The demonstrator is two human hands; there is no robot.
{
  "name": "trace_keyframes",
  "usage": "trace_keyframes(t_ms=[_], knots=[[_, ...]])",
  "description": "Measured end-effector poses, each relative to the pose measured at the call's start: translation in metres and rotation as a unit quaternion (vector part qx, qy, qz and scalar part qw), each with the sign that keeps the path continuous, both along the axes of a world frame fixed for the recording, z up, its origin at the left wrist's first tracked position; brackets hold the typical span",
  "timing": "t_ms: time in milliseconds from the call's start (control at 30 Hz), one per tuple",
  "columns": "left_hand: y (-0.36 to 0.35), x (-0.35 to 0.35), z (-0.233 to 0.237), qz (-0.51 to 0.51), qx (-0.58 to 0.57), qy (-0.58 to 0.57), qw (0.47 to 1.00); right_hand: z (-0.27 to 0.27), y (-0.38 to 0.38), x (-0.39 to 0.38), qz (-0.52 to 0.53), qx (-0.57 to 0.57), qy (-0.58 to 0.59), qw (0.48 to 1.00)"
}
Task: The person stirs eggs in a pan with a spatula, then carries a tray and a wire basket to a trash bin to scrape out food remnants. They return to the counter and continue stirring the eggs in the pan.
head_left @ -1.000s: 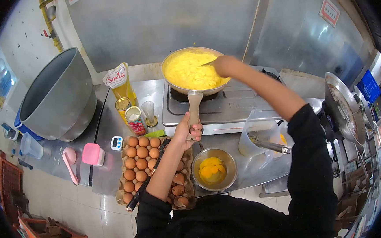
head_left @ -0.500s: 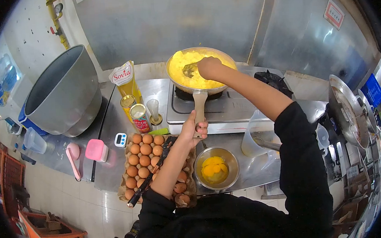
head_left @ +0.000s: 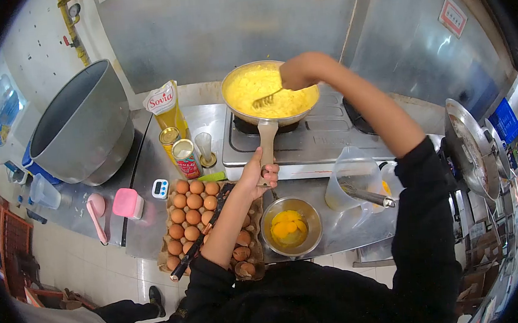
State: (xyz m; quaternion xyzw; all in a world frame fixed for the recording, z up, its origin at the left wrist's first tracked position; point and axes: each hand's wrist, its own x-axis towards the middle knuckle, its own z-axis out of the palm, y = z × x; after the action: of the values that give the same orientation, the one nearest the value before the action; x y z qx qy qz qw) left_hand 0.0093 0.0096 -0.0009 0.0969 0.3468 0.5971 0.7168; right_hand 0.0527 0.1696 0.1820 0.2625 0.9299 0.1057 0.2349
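Observation:
My left hand [head_left: 261, 173] is wrapped round the pale handle of a frying pan [head_left: 229, 100] on the gas stove. Yellow scrambled egg [head_left: 285, 104] in soft lumps fills the pan. Above its right side, my right hand [head_left: 302, 71] is closed on a slotted metal utensil [head_left: 264, 101], whose head rests in the egg. Below the stove sits a steel bowl [head_left: 314, 241] with raw yolks and whites. Left of it, a carton tray of brown eggs [head_left: 194, 217] holds some broken shells, with a dark stick-like item [head_left: 188, 262] lying across it.
A clear pitcher [head_left: 351, 176] with a whisk [head_left: 366, 196] stands right of the bowl. Cans [head_left: 185, 157], an oil pouch [head_left: 168, 111], a timer [head_left: 160, 188], a pink-lidded container [head_left: 128, 202] and a large grey pot [head_left: 82, 126] are leftward. Another person's legs [head_left: 138, 317] show lower left.
My right hand has risen and shifted right, and the utensil's head now sits slightly lower in the pan. My left hand keeps its hold on the handle. More of the other person shows.

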Motion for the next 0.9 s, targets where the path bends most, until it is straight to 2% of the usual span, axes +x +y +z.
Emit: trace_keyframes(t_ms=[100, 133, 233, 333, 433, 467, 533, 633, 667, 733, 833, 900], knots=[[0.000, 0.000, -0.002, 0.009, 0.007, 0.001, 1.000, -0.052, 0.006, -0.011, 0.041, 0.065, 0.163, 0.984], [0.000, 0.000, -0.003, 0.011, 0.014, 0.000, 1.000, -0.060, 0.007, -0.013, -0.018, 0.061, 0.159, 0.985], [0.000, 0.001, -0.003, 0.017, 0.008, -0.006, 1.000, -0.069, 0.032, -0.008, -0.016, 0.095, 0.181, 0.979], [0.000, -0.001, -0.004, 0.015, 0.013, 0.003, 1.000, -0.028, 0.050, 0.006, -0.074, 0.055, 0.073, 0.993], [-0.001, -0.004, -0.002, 0.004, 0.012, -0.001, 1.000, 0.008, 0.079, 0.032, -0.029, 0.031, 0.082, 0.996], [0.000, -0.005, -0.003, 0.004, 0.013, -0.005, 1.000, 0.028, 0.072, 0.042, 0.003, 0.035, 0.089, 0.995], [0.001, -0.007, -0.006, -0.010, 0.013, -0.009, 1.000, 0.072, 0.020, 0.060, -0.029, 0.010, 0.059, 0.998], [0.001, -0.008, -0.006, -0.018, 0.017, -0.021, 0.999, 0.097, -0.010, 0.075, -0.089, 0.005, 0.036, 0.995], [0.002, -0.007, -0.006, -0.020, 0.016, -0.023, 0.999, 0.094, -0.010, 0.078, -0.091, 0.004, 0.035, 0.995], [0.002, -0.008, -0.006, -0.022, 0.007, -0.014, 1.000, 0.087, -0.007, 0.085, -0.013, -0.036, 0.007, 0.999], [0.001, -0.009, -0.007, -0.025, 0.014, -0.016, 0.999, 0.057, -0.010, 0.084, -0.005, -0.080, -0.012, 0.997], [0.000, -0.007, -0.007, -0.027, 0.013, -0.019, 0.999, 0.010, -0.012, 0.068, -0.013, 0.001, -0.006, 1.000]])
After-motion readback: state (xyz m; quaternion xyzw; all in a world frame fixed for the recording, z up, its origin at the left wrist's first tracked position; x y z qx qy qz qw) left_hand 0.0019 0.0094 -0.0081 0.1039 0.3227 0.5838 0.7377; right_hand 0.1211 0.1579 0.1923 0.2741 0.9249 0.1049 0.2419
